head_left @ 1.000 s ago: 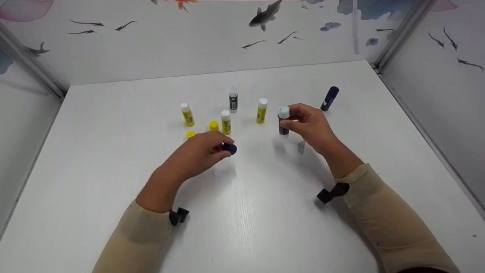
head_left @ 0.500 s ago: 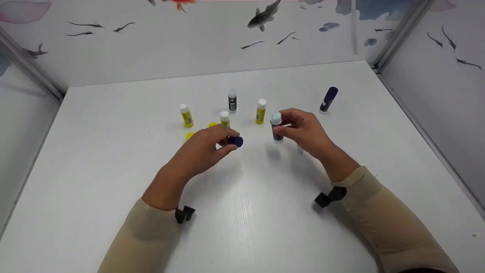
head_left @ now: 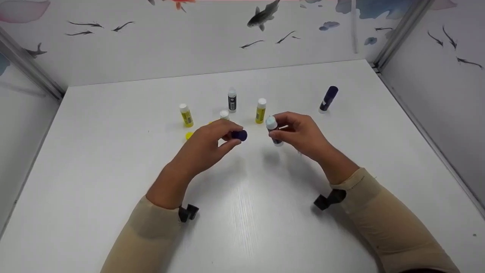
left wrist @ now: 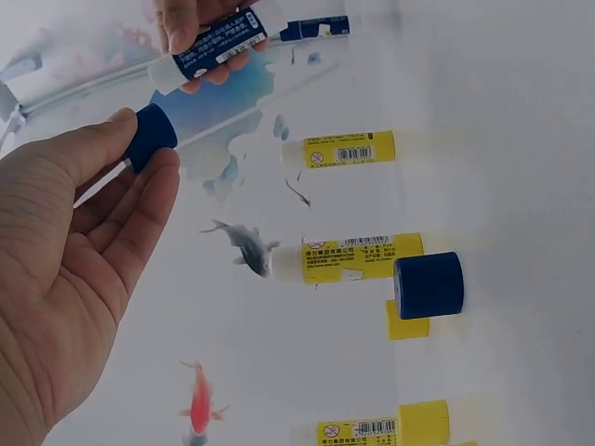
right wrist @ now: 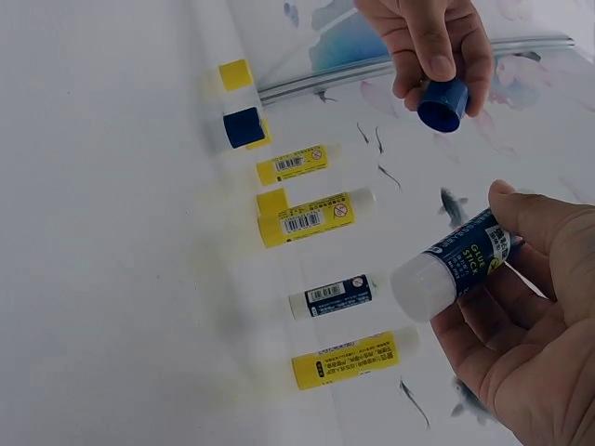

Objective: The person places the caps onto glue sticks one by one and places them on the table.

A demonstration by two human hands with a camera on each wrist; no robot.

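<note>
Left hand: the left hand [head_left: 206,146] pinches a dark blue, hollow plastic cap [head_left: 240,135] between thumb and fingers, up off the worktop [head_left: 242,227].
Right hand: the right hand [head_left: 303,134] has its thumb and fingers closed round a white-topped cylindrical glue stick with a dark blue label [right wrist: 465,255], tilted in the air.
Gap: cap and held stick are near each other, not touching; the right wrist view shows the cap's open end.
Yellow sticks: three white-topped yellow glue sticks stand upright, one at left [head_left: 186,115], one partly behind the left hand [head_left: 224,114], one further right [head_left: 260,111].
Blue sticks: a white-topped, dark-blue-labelled one [head_left: 232,101] stands at the back; a dark-blue-capped one [head_left: 329,99] stands well apart at far right.
Loose caps: small yellow plastic caps [head_left: 189,135] and a second dark blue cap [left wrist: 429,285] sit among the yellow sticks.
Sleeves: beige on both arms [head_left: 149,227], a black device at each wrist.
Walls: white panels [head_left: 189,45] painted with fish.
</note>
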